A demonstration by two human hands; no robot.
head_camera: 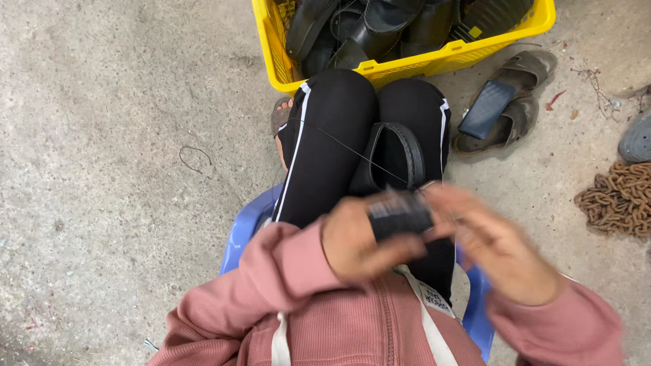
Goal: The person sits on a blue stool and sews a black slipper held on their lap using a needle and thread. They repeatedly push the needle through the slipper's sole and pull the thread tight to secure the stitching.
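My left hand (359, 244) grips a black shoe sole piece (400, 213) over my lap, its thumb under the piece. My right hand (495, 247) is blurred beside it, fingers touching the right end of the piece and pinching what looks like a needle. A thin dark thread (352, 152) runs up-left from the hands across my left knee. A black sandal (397, 156) rests between my knees in black trousers with white stripes.
A yellow plastic basket (407, 64) full of black sandals stands just beyond my knees. A pair of brown slippers with a dark wallet-like object (485, 108) lies to the right, and a rusty chain (620, 196) farther right. I sit on a blue plastic stool (247, 227) on concrete.
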